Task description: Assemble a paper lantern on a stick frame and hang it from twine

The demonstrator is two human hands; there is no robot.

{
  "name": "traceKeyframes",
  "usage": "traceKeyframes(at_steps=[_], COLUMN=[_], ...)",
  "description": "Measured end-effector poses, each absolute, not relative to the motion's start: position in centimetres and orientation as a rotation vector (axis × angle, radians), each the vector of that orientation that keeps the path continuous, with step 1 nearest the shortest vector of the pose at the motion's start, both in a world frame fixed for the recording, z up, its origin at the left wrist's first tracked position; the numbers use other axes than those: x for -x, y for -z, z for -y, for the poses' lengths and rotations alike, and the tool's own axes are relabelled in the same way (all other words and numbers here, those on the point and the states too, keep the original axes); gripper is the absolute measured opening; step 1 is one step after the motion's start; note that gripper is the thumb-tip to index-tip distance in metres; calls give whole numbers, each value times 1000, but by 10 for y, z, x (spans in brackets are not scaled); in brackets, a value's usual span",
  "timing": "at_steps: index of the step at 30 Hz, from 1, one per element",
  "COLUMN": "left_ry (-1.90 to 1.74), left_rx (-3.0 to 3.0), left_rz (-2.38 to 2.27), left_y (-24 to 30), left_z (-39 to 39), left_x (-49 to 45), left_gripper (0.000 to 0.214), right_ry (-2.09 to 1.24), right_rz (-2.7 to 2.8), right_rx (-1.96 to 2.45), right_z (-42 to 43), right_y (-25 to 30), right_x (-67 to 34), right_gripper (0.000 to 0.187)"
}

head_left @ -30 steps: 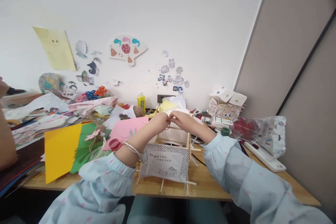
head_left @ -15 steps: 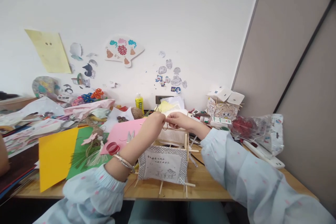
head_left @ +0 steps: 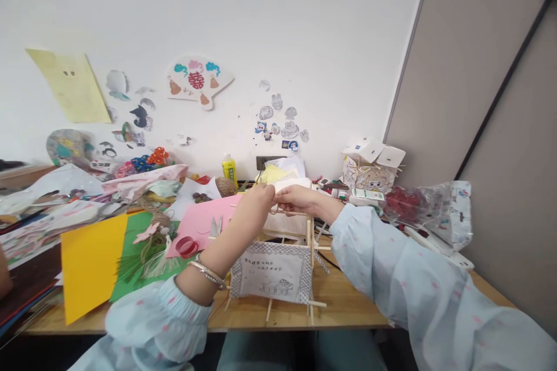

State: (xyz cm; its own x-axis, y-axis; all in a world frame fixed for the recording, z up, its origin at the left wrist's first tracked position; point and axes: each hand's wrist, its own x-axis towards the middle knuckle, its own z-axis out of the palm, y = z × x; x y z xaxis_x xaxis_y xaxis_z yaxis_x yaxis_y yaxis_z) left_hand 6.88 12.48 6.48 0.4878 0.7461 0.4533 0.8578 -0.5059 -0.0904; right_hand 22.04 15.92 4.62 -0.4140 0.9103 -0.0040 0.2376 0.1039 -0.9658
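Note:
A small frame of pale wooden sticks (head_left: 310,237) stands on the desk before me, with a paper panel (head_left: 272,275) on its near side bearing handwriting, a line drawing and a patterned border. Over its top bar my left hand (head_left: 260,200) is closed in a pinch, the wrist bent and wearing bracelets. My right hand (head_left: 293,198) meets it there, thumb and fingers pressed together. The fingertips of both hands almost touch. Whatever is between them is too small to make out.
Left of the frame lie scissors (head_left: 216,226), a red ribbon roll (head_left: 187,247), pink paper (head_left: 198,217), yellow card (head_left: 93,266) and a tassel (head_left: 159,258). Behind stands a yellow bottle (head_left: 228,169). At right are a plastic bag (head_left: 448,214) and a paper lantern (head_left: 369,174). Part of another person shows far left.
Both hands stay together above the stick frame, with only a slight shift of the fingers and right wrist. The whole view has moved a little.

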Motion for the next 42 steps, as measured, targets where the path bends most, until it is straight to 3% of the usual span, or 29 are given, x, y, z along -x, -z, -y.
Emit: traceKeyframes(at_steps=[9,15,24,31,42], left_ry=[516,478,375,346,327], left_rx=[2405,2437,2476,2501,2483], left_rz=[1492,1387,1332,1339,1277], left_y=[-74,-72,-61,-57,-61], left_z=[-115,-114,-129,-130,-122], left_x=[-69,-69,-62,-68,-70], left_gripper=[19,9,11,30,10], right_ry=[-1240,-1190,-1157,-1207,-1240], right_rz=[1870,1911,1938,1926,1867], right_rx=[1121,1121,1096,1117,1112], right_z=[-140,-144,-147,-149,-148], right_y=[-60,-58,-53,-53,-53], right_x=[-228,-230,-225,-226,-224], right_gripper=[20,19,30,36,35])
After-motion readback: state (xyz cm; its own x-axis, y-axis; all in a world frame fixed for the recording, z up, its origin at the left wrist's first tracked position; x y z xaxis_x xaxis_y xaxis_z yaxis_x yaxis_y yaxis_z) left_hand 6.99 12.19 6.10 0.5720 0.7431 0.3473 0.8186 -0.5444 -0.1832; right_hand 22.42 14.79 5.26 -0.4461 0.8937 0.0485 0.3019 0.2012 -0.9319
